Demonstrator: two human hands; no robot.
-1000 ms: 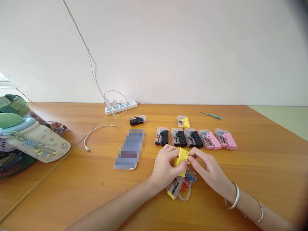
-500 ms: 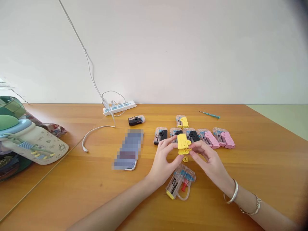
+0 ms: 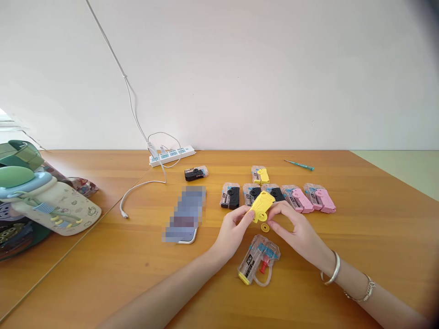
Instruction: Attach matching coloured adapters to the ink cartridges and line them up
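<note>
Over the table, my left hand (image 3: 235,228) grips a yellow plastic cover (image 3: 263,204) between thumb and fingers; the cover is tilted, its round part low. At its right edge, the thumb and fingertips of my right hand (image 3: 297,226) pinch close around the rounded end. Just below lies a small yellow ring (image 3: 265,227). Nearer to me a clear mini water gun (image 3: 252,262), with a red trigger, blue inner parts and a yellow base, lies flat on the wood.
Behind my hands lie several water guns with black covers (image 3: 234,197), pink covers (image 3: 324,201) and one yellow cover (image 3: 263,175). Another black one (image 3: 195,173) sits farther left, near a phone (image 3: 187,214), power strip (image 3: 173,155) and bottle (image 3: 68,205). A screwdriver (image 3: 302,166) lies at back right.
The yellow cover has been turned from near upright to slanted, its broad outer side now showing. Both hands have shifted slightly; the water gun and ring stay on the table.
</note>
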